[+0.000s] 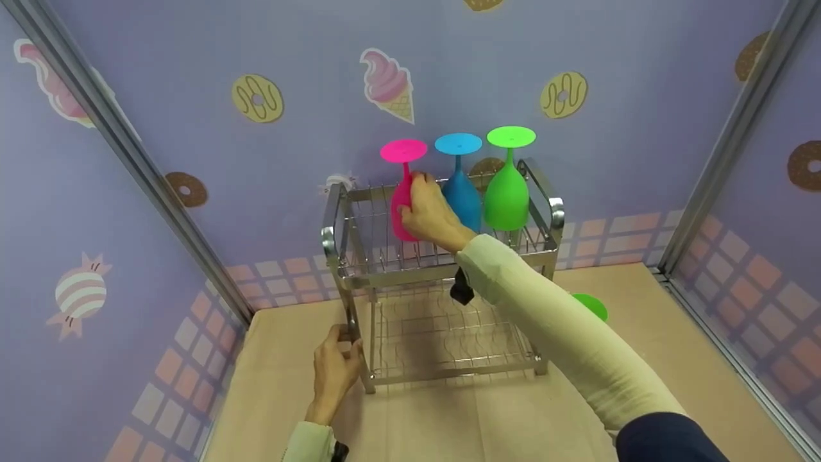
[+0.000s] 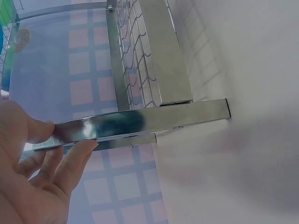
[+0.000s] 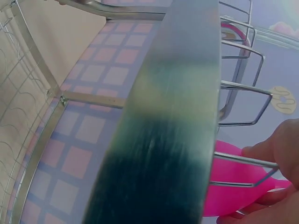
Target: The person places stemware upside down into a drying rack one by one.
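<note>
On the top shelf of a two-tier metal rack (image 1: 442, 277), a pink goblet (image 1: 404, 152) stands upside down, its foot uppermost. My right hand (image 1: 436, 215) grips its bowl from the right, and the right wrist view shows fingers round the pink bowl (image 3: 233, 182) behind the rack's wires. Beside it are an upside-down blue goblet (image 1: 463, 196) and a green goblet (image 1: 507, 199). My left hand (image 1: 337, 366) holds the rack's front left leg low down. In the left wrist view the thumb and fingers pinch that metal leg (image 2: 112, 126).
A green round piece (image 1: 590, 307), mostly hidden by the right forearm, lies on the cloth-covered table (image 1: 423, 423) right of the rack. The lower wire shelf (image 1: 449, 333) sits beneath. A patterned wall (image 1: 308, 147) stands close behind, with metal posts (image 1: 718, 147) at the corners.
</note>
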{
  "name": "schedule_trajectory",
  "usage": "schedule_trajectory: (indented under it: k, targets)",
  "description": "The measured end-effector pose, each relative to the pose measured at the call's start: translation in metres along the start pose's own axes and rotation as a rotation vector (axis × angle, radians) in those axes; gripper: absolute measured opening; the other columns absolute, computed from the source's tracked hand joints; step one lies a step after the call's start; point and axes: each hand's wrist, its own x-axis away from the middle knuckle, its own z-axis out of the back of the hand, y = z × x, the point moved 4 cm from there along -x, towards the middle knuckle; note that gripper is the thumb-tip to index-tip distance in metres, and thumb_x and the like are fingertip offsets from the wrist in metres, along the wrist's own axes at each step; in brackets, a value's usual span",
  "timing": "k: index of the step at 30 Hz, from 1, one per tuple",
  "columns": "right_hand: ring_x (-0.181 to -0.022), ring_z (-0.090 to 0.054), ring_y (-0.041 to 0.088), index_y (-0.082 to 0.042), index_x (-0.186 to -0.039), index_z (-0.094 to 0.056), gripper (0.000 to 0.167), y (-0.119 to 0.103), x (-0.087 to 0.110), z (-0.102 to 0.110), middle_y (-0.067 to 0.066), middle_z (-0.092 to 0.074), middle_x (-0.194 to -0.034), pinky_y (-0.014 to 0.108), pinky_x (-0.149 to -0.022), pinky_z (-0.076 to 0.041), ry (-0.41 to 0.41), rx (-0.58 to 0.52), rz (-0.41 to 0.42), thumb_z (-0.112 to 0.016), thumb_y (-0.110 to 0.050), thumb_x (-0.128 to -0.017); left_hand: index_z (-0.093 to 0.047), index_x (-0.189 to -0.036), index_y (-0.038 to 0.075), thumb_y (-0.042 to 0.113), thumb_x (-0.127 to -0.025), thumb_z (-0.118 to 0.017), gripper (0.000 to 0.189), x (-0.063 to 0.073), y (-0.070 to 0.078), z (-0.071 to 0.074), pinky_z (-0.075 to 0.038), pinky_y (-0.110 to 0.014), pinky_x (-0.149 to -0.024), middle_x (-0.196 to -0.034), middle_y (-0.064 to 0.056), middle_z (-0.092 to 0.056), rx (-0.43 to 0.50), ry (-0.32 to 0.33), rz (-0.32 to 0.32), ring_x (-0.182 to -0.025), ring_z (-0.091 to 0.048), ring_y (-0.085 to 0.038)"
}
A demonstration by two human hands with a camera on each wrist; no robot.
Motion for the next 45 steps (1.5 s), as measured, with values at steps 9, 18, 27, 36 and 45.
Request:
schedule_trajectory:
  k: [9,18,27,36,45]
  targets:
    - [-0.131,-0.055,0.038,0.012,-0.152,-0.039,0.061,0.005,0.022,0.013,0.029,-0.051,-0.143,0.046,-0.114,-0.054,0.023,-0.019,0.081,-0.066,-0.012,-0.103,-0.067,-0.12,0.0,-0.001,-0.096,-0.075,0.025,0.004,0.001,-0.002,-0.069,-0.04,-0.074,-0.106,-0.018,-0.076,-0.013,0.001,0.011,-0.089,-0.08,-0.035]
    - [-0.138,-0.053,0.036,0.007,-0.15,-0.046,0.057,0.008,0.06,0.036,0.024,-0.053,-0.147,0.045,-0.12,-0.048,0.115,-0.087,0.253,-0.069,-0.012,-0.102,-0.068,-0.121,0.003,0.0,-0.097,-0.074,0.025,-0.001,0.002,0.002,-0.069,-0.041,-0.075,-0.108,-0.017,-0.076,-0.021,0.007,0.027,-0.089,-0.08,-0.034]
    - [-0.135,-0.058,0.038,0.006,-0.142,-0.055,0.047,0.025,0.11,0.06,0.022,-0.06,-0.141,0.049,-0.12,-0.049,0.177,-0.094,0.348,-0.071,-0.011,-0.102,-0.067,-0.12,0.0,-0.002,-0.098,-0.073,0.023,0.0,0.001,0.002,-0.069,-0.044,-0.077,-0.109,-0.021,-0.075,-0.026,0.011,0.016,-0.093,-0.079,-0.04]
    - [-0.127,-0.064,0.037,0.008,-0.136,-0.06,0.043,0.054,0.154,0.082,0.022,-0.066,-0.134,0.052,-0.11,-0.055,0.167,-0.145,0.38,-0.077,-0.005,-0.098,-0.068,-0.121,0.001,0.001,-0.097,-0.074,0.025,0.0,0.001,-0.001,-0.069,-0.044,-0.079,-0.11,-0.02,-0.075,-0.012,-0.002,0.034,-0.097,-0.078,-0.039]
    - [-0.126,-0.065,0.037,0.008,-0.134,-0.061,0.043,0.092,0.196,0.091,0.019,-0.068,-0.134,0.014,-0.112,-0.048,0.151,-0.161,0.341,-0.078,0.001,-0.095,-0.069,-0.118,0.002,0.0,-0.097,-0.074,0.022,-0.001,0.0,0.003,-0.069,-0.046,-0.081,-0.108,-0.018,-0.075,-0.023,0.007,0.037,-0.098,-0.078,-0.038]
